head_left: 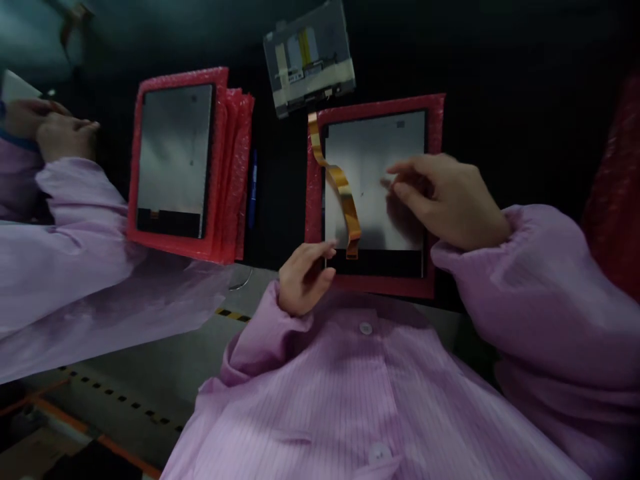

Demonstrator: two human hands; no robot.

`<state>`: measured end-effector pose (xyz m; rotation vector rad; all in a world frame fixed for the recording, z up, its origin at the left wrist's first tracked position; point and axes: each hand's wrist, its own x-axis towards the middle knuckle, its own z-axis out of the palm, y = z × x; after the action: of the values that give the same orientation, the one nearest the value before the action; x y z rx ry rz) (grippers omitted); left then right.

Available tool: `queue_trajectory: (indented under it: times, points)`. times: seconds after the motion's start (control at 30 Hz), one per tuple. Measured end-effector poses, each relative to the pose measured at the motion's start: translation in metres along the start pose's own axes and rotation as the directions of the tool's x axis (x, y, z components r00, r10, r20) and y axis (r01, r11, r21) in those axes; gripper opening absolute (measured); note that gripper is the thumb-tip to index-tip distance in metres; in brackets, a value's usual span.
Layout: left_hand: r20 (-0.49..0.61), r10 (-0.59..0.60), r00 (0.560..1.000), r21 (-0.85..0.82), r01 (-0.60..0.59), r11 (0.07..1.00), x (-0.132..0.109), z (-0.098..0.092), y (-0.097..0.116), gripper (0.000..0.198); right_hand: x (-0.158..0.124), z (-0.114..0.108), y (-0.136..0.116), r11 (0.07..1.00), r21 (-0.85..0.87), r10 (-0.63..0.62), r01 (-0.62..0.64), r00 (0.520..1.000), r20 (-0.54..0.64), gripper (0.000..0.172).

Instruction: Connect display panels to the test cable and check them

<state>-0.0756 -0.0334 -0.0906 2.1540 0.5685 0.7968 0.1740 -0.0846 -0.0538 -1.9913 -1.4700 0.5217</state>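
A silver display panel with a dark lower strip lies on red bubble wrap in front of me. An orange flex cable runs from a grey circuit box down across the panel's left side to its dark strip. At the panel's lower left corner, my left hand is open, thumb and fingers apart, close to the cable's end. Over the panel's right half hovers my right hand, fingers loosely curved, with a gap between thumb and forefinger. I make out nothing in either hand.
To the left, another display panel rests on a stack of red bubble-wrap sheets. A blue pen lies beside the stack. At far left are a co-worker's hands and sleeve. More red wrap stands at far right.
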Motion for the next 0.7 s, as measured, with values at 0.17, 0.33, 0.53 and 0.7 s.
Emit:
queue_trajectory:
  times: [0.17, 0.33, 0.53, 0.7]
  points:
    - [-0.207, -0.155, 0.966, 0.089, 0.176, 0.980, 0.049, -0.028, -0.009, 0.020, 0.009, 0.002, 0.024, 0.970, -0.242, -0.052, 0.008, 0.983, -0.177, 0.030]
    - [-0.174, -0.080, 0.981, 0.548, 0.164, 0.820, 0.145, -0.032, -0.043, 0.029, 0.012, 0.009, 0.034, 0.962, -0.266, -0.116, 0.065, 0.977, -0.179, 0.029]
    - [-0.215, -0.317, 0.924, 0.688, 0.373, 0.623, 0.218, -0.023, -0.080, 0.047, 0.012, 0.008, 0.033, 0.958, -0.274, -0.136, 0.082, 0.973, -0.187, 0.029]
    - [-0.165, -0.331, 0.929, 0.779, 0.328, 0.534, 0.225, -0.024, -0.089, 0.046, 0.012, 0.010, 0.031, 0.959, -0.274, -0.127, 0.073, 0.975, -0.182, 0.029]
